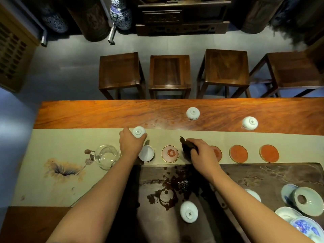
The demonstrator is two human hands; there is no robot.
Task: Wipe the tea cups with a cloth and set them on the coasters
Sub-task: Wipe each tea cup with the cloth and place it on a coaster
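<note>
Wooden table [105, 113] carries a runner with coasters [238, 153] along its near edge; my left hand [130, 143] grips an upturned cup [139, 132]; my right hand [201, 153] clutches a dark cloth [186, 146].

coasters [238, 153] in a row on the runner [61, 142], two upturned cups [192, 113] behind (on bare table [105, 113]), stools [170, 74] beyond

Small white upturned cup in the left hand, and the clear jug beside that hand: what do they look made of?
The small white upturned cup held by the left hand looks like glazed porcelain: smooth, glossy white, with a dark mark stamped on its base. The clear round jug looks like glass: the pale table runner shows through it and its rim catches highlights.
</note>
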